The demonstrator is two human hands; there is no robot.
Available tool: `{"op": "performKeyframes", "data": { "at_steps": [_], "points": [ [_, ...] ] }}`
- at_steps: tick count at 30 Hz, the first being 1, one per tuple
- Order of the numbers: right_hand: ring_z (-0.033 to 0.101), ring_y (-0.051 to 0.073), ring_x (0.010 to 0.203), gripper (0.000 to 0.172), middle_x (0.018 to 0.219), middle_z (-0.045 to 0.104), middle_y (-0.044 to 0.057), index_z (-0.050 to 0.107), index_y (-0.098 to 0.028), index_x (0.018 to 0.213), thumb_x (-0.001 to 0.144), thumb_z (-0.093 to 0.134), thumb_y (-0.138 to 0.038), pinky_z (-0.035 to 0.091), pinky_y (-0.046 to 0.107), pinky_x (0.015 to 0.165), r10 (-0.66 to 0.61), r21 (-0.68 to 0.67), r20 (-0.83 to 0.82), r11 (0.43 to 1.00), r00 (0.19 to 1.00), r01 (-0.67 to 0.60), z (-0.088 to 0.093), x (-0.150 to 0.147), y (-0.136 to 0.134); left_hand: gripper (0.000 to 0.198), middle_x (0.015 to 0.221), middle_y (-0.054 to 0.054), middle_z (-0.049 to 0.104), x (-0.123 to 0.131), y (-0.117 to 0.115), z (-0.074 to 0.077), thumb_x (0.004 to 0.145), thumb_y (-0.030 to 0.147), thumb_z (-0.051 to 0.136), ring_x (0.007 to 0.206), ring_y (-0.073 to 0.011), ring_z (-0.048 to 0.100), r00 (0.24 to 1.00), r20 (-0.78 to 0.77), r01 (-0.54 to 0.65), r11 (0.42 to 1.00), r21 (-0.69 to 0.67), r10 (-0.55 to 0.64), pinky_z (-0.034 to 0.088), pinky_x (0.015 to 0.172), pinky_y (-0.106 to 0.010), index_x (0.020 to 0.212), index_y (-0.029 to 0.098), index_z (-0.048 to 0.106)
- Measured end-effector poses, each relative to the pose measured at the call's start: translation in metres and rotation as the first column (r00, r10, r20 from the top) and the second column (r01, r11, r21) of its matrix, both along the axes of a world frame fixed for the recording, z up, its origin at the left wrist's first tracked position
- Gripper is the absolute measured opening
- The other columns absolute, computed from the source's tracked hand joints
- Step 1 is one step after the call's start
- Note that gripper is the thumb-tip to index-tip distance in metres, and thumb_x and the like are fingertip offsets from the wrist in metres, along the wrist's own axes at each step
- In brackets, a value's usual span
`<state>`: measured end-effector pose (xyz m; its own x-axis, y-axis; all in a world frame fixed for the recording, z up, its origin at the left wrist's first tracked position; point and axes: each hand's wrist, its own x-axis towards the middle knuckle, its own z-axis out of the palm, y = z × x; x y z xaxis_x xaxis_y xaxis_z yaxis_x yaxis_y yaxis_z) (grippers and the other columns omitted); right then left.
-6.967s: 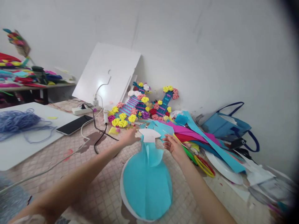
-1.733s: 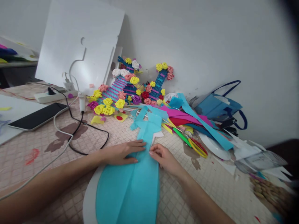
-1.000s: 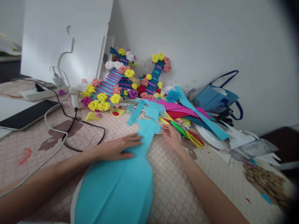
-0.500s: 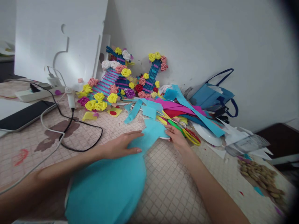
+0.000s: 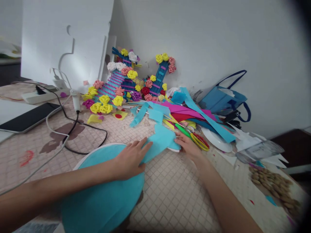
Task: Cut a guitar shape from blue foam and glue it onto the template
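A large turquoise paper-covered cutout [image 5: 104,200] lies across the table before me, with a round body, a narrow neck and a notched head. White backing shows along its upper-left rim and under the head's right corner. My left hand [image 5: 132,158] rests over the neck, fingers stretched across the paper and thumb apart. At the right corner of the head, my right hand [image 5: 188,145] holds the edge between thumb and fingers. Just beyond that hand lie scissors with yellow and red handles [image 5: 200,142] and a green-handled tool [image 5: 182,129].
Behind stand decorated pieces with paper flowers [image 5: 116,84]. Colored paper strips [image 5: 194,111] are heaped beside a blue bag [image 5: 222,97]. A black-screened tablet [image 5: 29,118], cables and a white glue gun [image 5: 76,101] occupy the left. Peanuts [image 5: 274,187] lie at right.
The cutout has turned slightly, its head shifting right, and its white upper-left rim now shows. My left hand has turned, fingers pointing more up along the neck. The right hand stays at the head's edge.
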<state>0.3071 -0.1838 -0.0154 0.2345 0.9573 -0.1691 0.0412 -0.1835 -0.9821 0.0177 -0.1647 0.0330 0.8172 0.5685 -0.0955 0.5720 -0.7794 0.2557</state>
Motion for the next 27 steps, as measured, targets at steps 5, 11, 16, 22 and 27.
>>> {"op": "performKeyframes", "data": {
  "at_steps": [5, 11, 16, 22, 27],
  "points": [
    [0.065, 0.019, 0.079, 0.035, 0.086, 0.071, 0.003, 0.066, -0.021, 0.093, 0.066, 0.078, -0.040, 0.051, 0.032, 0.074, 0.152, -0.083, -0.024, 0.985, 0.988, -0.154, 0.009, 0.004, -0.010, 0.080, 0.159, -0.016, 0.014, -0.006, -0.006, 0.004, 0.082, 0.026, 0.059, 0.141, -0.0366, 0.025, 0.997, 0.004, 0.080, 0.989, -0.128, -0.080, 0.032, 0.109, -0.051, 0.150, 0.018, 0.018],
    [0.063, 0.016, 0.062, 0.030, 0.073, 0.069, 0.001, 0.066, -0.020, 0.091, 0.069, 0.077, -0.038, 0.050, 0.027, 0.053, 0.213, -0.123, -0.012, 0.969, 0.977, -0.213, 0.009, 0.008, -0.013, 0.054, 0.145, -0.017, 0.045, -0.035, 0.031, 0.002, 0.092, 0.035, 0.045, 0.130, -0.0303, 0.046, 0.984, 0.144, -0.103, 0.995, 0.005, 0.101, 0.039, 0.105, -0.046, 0.141, 0.014, 0.036],
    [0.067, 0.019, 0.076, 0.029, 0.086, 0.072, 0.004, 0.066, -0.020, 0.089, 0.070, 0.077, -0.038, 0.055, 0.032, 0.069, 0.226, -0.095, -0.035, 0.969, 0.974, -0.228, 0.007, 0.008, -0.010, 0.043, 0.137, -0.013, 0.054, -0.083, 0.055, -0.023, 0.091, 0.026, 0.034, 0.121, -0.0316, 0.053, 0.960, 0.166, -0.252, 0.956, 0.154, 0.226, 0.042, 0.103, -0.045, 0.128, 0.011, 0.050],
    [0.067, 0.019, 0.079, 0.031, 0.089, 0.073, 0.004, 0.065, -0.020, 0.086, 0.068, 0.078, -0.042, 0.053, 0.033, 0.077, 0.213, -0.065, -0.046, 0.974, 0.976, -0.216, 0.007, -0.002, -0.010, 0.041, 0.123, -0.007, 0.063, -0.127, 0.069, -0.055, 0.085, 0.034, 0.038, 0.113, -0.0347, 0.057, 0.930, 0.280, -0.288, 0.944, 0.159, 0.237, 0.043, 0.099, -0.053, 0.121, 0.029, 0.056],
    [0.064, 0.017, 0.073, 0.033, 0.081, 0.071, 0.002, 0.064, -0.020, 0.084, 0.067, 0.078, -0.044, 0.052, 0.030, 0.070, 0.229, -0.033, 0.019, 0.973, 0.973, -0.228, 0.006, -0.012, -0.011, 0.037, 0.110, -0.011, 0.067, -0.113, 0.062, -0.026, 0.090, 0.033, 0.031, 0.106, -0.0351, 0.061, 0.959, 0.122, -0.276, 0.944, 0.179, 0.257, 0.046, 0.092, -0.056, 0.113, 0.022, 0.059]
  ]
}}
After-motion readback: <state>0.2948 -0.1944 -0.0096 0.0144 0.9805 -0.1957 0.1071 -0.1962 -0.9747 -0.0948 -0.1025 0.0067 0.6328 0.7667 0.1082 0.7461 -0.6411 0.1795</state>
